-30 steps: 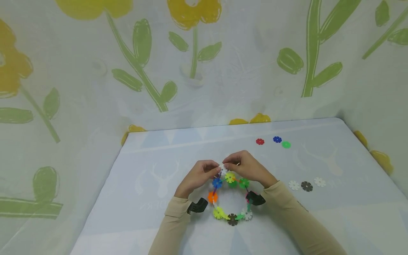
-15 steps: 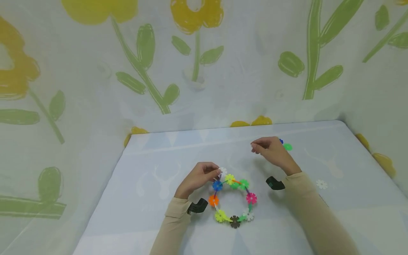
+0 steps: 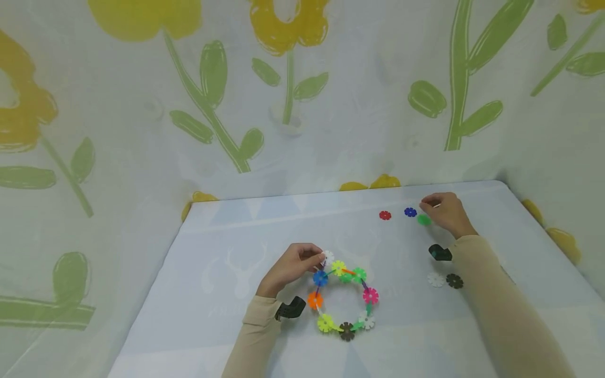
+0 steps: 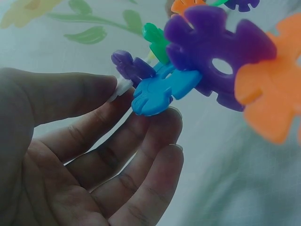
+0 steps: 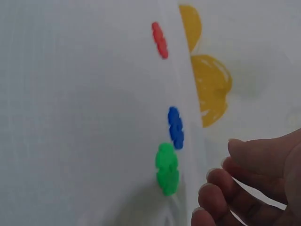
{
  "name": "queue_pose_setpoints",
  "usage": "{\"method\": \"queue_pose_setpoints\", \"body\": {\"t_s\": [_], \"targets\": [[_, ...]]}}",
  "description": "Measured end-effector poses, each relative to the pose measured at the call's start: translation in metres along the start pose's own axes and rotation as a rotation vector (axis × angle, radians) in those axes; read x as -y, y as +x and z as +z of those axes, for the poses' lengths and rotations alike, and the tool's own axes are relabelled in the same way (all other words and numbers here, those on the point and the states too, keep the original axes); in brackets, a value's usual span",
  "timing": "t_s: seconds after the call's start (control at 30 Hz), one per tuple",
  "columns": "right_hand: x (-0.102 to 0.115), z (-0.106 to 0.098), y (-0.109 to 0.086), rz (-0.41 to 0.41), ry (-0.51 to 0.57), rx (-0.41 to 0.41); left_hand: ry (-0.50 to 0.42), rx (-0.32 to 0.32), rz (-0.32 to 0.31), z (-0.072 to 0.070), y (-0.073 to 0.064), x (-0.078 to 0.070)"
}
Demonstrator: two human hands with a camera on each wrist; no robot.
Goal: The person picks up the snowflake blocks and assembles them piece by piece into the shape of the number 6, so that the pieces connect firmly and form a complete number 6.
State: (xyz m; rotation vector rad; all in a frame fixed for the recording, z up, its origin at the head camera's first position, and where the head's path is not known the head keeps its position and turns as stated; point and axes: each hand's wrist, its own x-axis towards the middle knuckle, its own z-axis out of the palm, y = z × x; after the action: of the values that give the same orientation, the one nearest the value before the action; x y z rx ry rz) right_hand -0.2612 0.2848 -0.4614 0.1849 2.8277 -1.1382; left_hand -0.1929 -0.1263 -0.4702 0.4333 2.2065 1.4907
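ring: a loop of linked notched discs, many colours (image 3: 347,278), near the front middle of the surface (image 3: 236,331), between the two forearms; how much of it is lifted i cannot tell.
white disc (image 3: 327,258): juts out at the ring's far left corner, in the left hand (image 3: 291,265).
left hand: thumb and index finger closed in a pinch on the white disc, the other fingers bent and spread below; whether they touch the blue link (image 4: 153,96) i cannot tell.
purple link (image 4: 134,68): between the white disc and the blue link.
ring's near side: a yellow disc (image 3: 325,323), a dark disc (image 3: 347,332) and a pale disc (image 3: 366,320).
ring's right side: a pink disc (image 3: 371,295).
right hand (image 3: 446,212): at the far right, well apart from the ring; fingers loosely bent, thumb near the index tip, hold of nothing that shows.
loose green disc (image 3: 424,219): just beside the right fingertips.
loose blue disc (image 3: 410,212): just beyond the green one, to its left.
loose red disc (image 3: 385,215): farther left along the back.
loose white disc (image 3: 436,280) and loose black disc (image 3: 455,281): side by side, left of the right sleeve (image 3: 501,304).
wrists: a black mount on the left (image 3: 290,308), another on the right (image 3: 440,252).
backdrop: pale cloth with yellow flowers (image 3: 289,23).
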Motion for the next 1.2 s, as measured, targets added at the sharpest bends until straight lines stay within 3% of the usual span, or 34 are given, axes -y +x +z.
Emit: {"method": "queue_pose_setpoints", "body": {"t_s": [0.27, 0.6, 1.2], "targets": [[-0.016, -0.001, 0.002, 0.026, -0.113, 0.095, 0.002, -0.001, 0.005, 0.001, 0.000, 0.002], [-0.012, 0.007, 0.002, 0.002, -0.177, 0.109, 0.006, -0.005, -0.001, 0.002, 0.000, 0.001], [-0.001, 0.003, -0.004, -0.044, -0.294, 0.205, -0.009, 0.006, 0.009, 0.002, -0.002, -0.001]]}}
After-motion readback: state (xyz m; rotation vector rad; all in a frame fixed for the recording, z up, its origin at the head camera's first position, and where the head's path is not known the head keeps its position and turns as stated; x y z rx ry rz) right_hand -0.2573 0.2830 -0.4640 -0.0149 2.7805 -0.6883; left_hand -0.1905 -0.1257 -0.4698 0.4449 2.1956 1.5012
